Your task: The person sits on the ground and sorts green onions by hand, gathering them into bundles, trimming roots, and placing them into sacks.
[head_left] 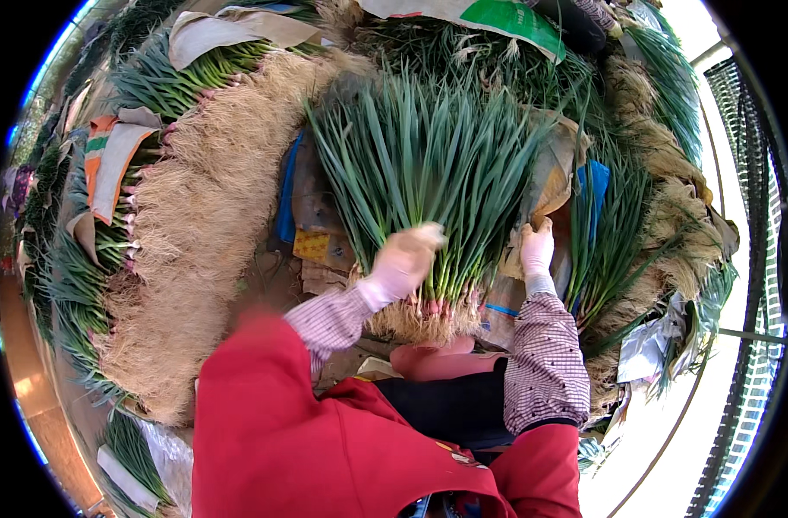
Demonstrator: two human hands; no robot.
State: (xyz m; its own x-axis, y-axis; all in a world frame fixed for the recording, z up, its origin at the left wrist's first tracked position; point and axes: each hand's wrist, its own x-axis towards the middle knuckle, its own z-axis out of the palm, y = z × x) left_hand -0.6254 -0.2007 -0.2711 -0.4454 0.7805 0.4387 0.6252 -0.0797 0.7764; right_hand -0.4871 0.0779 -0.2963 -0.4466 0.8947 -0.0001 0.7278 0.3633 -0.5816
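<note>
A broad bunch of green onions lies fanned out before me, leaves away from me, with reddish bulbs and pale roots near my knees. My gloved left hand, blurred, is over the stems at the bunch's left side; whether its fingers hold any stems cannot be told. At the right of the bunch, my gloved right hand has its fingers at the lower edge of a worn tan sheet; its grip is not clear. Layered sheets with a yellow star-patterned piece lie under the bunch.
A long curved stack of onions with matted roots fills the left. More green onions and root bundles lie at the right. Loose leaves and a green-and-white sack are at the far side. Black netting hangs far right.
</note>
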